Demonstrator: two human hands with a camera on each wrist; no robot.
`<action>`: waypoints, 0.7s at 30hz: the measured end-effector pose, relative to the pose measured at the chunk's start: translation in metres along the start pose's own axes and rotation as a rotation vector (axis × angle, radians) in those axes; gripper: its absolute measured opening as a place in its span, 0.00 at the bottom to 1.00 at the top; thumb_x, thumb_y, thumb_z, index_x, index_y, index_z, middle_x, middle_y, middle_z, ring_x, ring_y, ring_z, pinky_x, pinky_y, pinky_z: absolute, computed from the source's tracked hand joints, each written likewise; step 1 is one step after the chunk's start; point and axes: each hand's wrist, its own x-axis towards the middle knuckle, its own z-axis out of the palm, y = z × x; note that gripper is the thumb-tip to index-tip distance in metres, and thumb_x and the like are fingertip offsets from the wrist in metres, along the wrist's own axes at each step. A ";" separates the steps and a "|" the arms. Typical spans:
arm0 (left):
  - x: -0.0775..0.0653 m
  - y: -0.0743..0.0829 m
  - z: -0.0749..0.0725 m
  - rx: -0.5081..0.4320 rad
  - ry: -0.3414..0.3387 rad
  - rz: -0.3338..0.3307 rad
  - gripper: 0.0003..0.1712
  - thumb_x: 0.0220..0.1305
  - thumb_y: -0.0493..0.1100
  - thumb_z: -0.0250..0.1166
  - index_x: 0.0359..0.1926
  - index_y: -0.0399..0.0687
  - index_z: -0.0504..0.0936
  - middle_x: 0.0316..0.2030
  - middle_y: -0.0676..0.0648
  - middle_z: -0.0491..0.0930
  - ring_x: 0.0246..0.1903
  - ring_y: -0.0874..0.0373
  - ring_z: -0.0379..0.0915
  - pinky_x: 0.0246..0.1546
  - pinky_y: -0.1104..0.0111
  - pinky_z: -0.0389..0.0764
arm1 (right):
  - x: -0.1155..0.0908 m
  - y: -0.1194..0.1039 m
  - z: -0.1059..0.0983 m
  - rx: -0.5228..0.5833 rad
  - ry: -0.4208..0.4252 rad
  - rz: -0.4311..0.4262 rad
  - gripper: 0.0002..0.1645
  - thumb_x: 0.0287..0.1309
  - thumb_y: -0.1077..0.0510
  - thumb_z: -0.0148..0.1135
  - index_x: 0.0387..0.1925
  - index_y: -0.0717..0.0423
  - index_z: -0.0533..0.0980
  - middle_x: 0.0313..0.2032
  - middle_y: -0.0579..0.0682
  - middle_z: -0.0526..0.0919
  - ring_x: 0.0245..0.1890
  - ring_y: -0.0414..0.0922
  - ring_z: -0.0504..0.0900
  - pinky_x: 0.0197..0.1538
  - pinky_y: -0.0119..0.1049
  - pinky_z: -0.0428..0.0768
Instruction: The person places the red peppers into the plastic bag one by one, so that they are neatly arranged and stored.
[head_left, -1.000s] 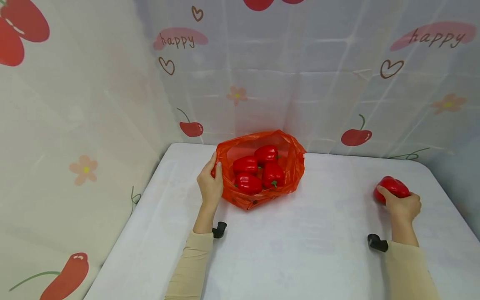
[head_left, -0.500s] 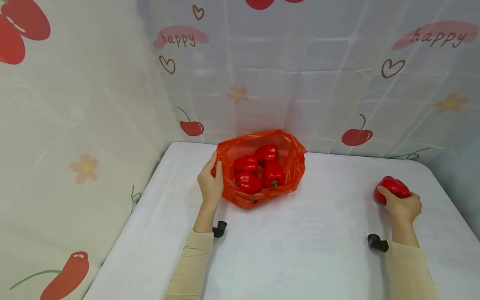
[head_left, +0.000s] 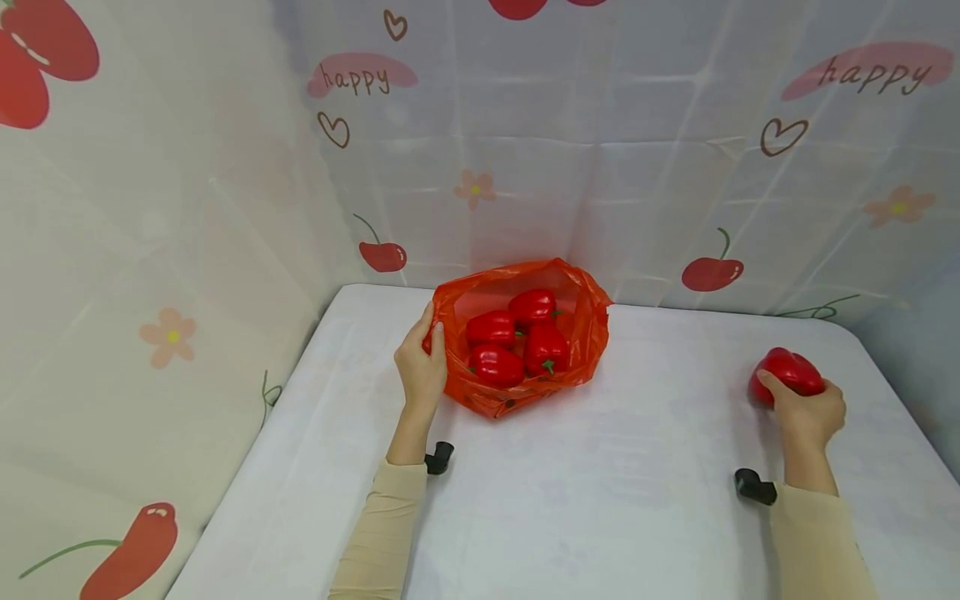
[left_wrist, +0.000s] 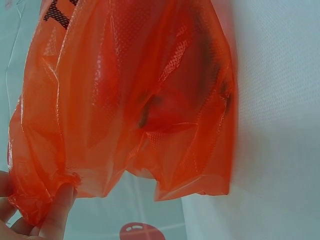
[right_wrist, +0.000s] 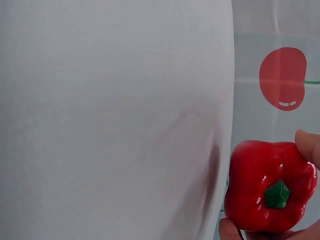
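An orange plastic bag (head_left: 472, 396) stands with its mouth spread wide near the back of the table, and several red bell peppers (head_left: 491, 330) lie inside it. My left hand (head_left: 422, 367) pinches the bag's left rim; in the left wrist view the thumb (left_wrist: 59, 210) presses on the gathered plastic. Toward the right side, my right hand (head_left: 810, 414) grips another red bell pepper (head_left: 787, 372), well apart from the bag. The right wrist view shows this pepper's green stem (right_wrist: 277, 194) facing the camera, with fingertips on either side.
A white-covered table (head_left: 585, 492) carries the bag. Behind it hangs a pale curtain (head_left: 585, 183) printed with cherries and hearts, and another patterned sheet (head_left: 225, 250) borders the left side. Black camera mounts (head_left: 755, 487) sit at both wrists.
My right hand has risen slightly with the pepper, a touch up and to the right. The left hand and the bag have stayed put.
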 end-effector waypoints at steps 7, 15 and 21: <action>0.000 0.000 0.000 -0.007 0.001 0.002 0.21 0.63 0.43 0.53 0.57 0.48 0.71 0.54 0.53 0.73 0.52 0.61 0.70 0.48 0.69 0.75 | -0.001 -0.005 0.003 -0.002 0.027 -0.049 0.58 0.41 0.34 0.61 0.68 0.42 0.41 0.68 0.46 0.45 0.67 0.50 0.43 0.55 0.53 0.69; -0.001 0.001 0.000 -0.012 -0.004 -0.009 0.21 0.63 0.44 0.53 0.57 0.49 0.71 0.54 0.54 0.73 0.51 0.60 0.71 0.47 0.68 0.75 | 0.032 0.002 0.017 0.002 0.069 -0.197 0.61 0.33 0.27 0.59 0.66 0.33 0.40 0.68 0.42 0.46 0.67 0.47 0.44 0.57 0.53 0.66; 0.000 0.002 0.000 -0.008 0.000 -0.002 0.21 0.63 0.43 0.53 0.57 0.49 0.71 0.53 0.53 0.74 0.51 0.60 0.71 0.48 0.68 0.75 | -0.037 -0.045 0.012 0.025 0.063 -0.260 0.51 0.46 0.39 0.61 0.67 0.38 0.44 0.67 0.43 0.49 0.67 0.46 0.46 0.60 0.51 0.64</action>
